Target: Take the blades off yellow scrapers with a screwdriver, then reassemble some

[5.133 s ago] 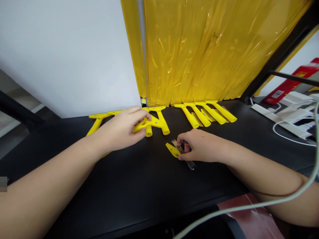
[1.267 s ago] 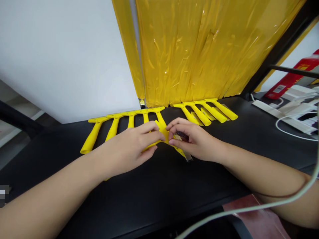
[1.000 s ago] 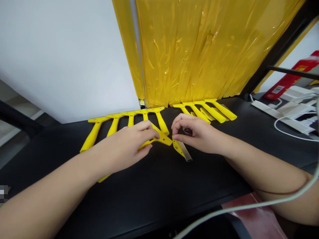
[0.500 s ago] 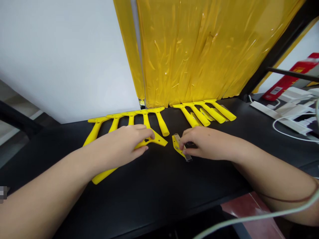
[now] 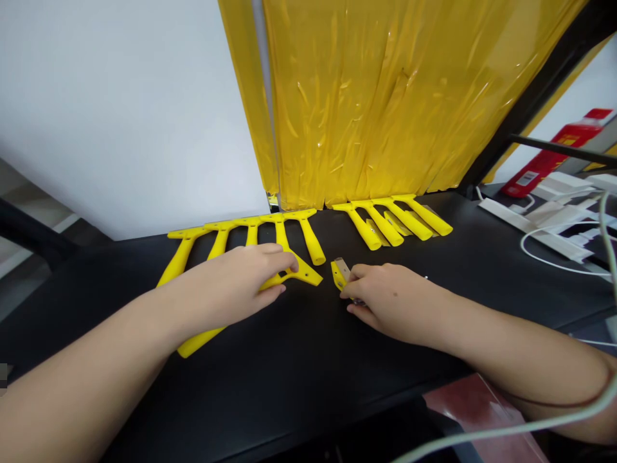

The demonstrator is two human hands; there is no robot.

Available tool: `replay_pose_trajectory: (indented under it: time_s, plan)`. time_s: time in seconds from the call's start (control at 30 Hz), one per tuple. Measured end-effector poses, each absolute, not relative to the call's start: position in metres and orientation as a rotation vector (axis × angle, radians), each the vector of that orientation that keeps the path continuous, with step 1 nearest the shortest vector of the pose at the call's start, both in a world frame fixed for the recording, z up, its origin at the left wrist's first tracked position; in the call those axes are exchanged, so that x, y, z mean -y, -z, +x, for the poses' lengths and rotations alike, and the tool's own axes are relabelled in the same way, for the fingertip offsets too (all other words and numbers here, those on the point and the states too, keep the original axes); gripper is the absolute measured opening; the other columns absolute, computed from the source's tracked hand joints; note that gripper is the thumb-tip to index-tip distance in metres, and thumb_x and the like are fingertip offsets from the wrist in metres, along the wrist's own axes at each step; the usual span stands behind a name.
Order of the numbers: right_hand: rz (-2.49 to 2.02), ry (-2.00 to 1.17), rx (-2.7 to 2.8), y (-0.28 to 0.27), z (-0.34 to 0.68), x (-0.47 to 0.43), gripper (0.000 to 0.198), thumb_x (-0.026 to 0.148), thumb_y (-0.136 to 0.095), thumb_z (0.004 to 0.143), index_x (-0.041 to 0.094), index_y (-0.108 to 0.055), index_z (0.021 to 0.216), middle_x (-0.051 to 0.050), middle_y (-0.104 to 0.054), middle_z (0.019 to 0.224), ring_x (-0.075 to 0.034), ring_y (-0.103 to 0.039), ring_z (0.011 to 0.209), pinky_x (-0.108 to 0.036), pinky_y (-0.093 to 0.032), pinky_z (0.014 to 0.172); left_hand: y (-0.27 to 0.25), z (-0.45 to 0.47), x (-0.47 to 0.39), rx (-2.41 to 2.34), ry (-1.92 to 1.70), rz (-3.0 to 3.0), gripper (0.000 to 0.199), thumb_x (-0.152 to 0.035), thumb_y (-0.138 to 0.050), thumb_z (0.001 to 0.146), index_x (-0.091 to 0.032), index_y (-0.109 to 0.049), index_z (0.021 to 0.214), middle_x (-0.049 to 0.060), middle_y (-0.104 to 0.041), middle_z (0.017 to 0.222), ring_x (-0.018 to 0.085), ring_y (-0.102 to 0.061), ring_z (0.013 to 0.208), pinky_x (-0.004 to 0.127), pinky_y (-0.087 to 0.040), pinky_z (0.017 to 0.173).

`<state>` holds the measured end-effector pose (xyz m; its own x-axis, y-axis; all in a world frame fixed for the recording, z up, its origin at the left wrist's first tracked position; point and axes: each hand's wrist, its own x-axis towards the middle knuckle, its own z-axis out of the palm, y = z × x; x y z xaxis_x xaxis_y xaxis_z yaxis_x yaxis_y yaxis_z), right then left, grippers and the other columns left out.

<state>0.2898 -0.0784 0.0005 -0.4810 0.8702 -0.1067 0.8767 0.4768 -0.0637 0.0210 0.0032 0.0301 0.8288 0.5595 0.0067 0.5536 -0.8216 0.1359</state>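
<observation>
My left hand [image 5: 250, 276] is closed round the neck of a yellow scraper handle [image 5: 200, 341]. The handle's wide flat head, with small holes, points right past my fingers, and its grip end shows below my wrist. Just right of that head lies a small yellow clamp plate [image 5: 337, 275] with a flat metallic strip, like a scraper blade [image 5: 342, 267], along it. The fingers and thumb of my right hand [image 5: 385, 292] close over the near end of this plate, covering it. A bit of shiny metal shows under the fingertips, too small to name.
Several yellow scraper handles [image 5: 313, 241] stand in a row at the back left. More handles [image 5: 385, 225], with yellow plates between them, lie at the back right. Yellow plastic film [image 5: 361, 116] hangs behind. White power strips [image 5: 535, 225], cables and a red bottle [image 5: 549, 154] are at right.
My right hand has shifted slightly down and toward me along the plate, now covering its near end and baring its far end. My left hand keeps its hold.
</observation>
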Motion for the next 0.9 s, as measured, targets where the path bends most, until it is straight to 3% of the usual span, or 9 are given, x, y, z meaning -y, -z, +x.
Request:
replay_pose_trajectory:
  time_s: [0.3,0.57,0.9]
  plan:
    - [1.721,0.165,-2.604,0.005,0.305,0.046,0.025,0.025,-0.063,0.095,0.022,-0.083,0.111,-0.012,-0.075,0.115,-0.030,-0.075,0.099,-0.042,-0.059,0.087,-0.032,0.021,-0.004,-0.864,-0.075,2.888,0.026,-0.026,-0.057,0.097,-0.028,-0.069,0.120,0.004,-0.072,0.116,0.024,-0.071,0.097,0.035,-0.053,0.083]
    - [1.958,0.079,-2.455,0.017,0.313,0.022,0.040,0.037,-0.062,0.097,0.020,-0.076,0.130,-0.015,-0.071,0.131,-0.035,-0.071,0.114,-0.046,-0.057,0.097,-0.033,0.018,-0.002,-0.859,-0.113,2.872,0.026,-0.027,-0.059,0.096,-0.029,-0.069,0.120,0.004,-0.072,0.116,0.023,-0.071,0.096,0.034,-0.053,0.082]
    - [2.023,0.016,-2.326,0.012,0.308,0.022,0.042,0.041,-0.056,0.100,0.018,-0.073,0.131,-0.016,-0.069,0.125,-0.035,-0.073,0.105,-0.046,-0.058,0.090,-0.036,0.018,-0.003,-0.881,-0.043,2.856,0.026,-0.029,-0.057,0.098,-0.029,-0.067,0.121,0.003,-0.070,0.118,0.023,-0.070,0.097,0.035,-0.052,0.085]
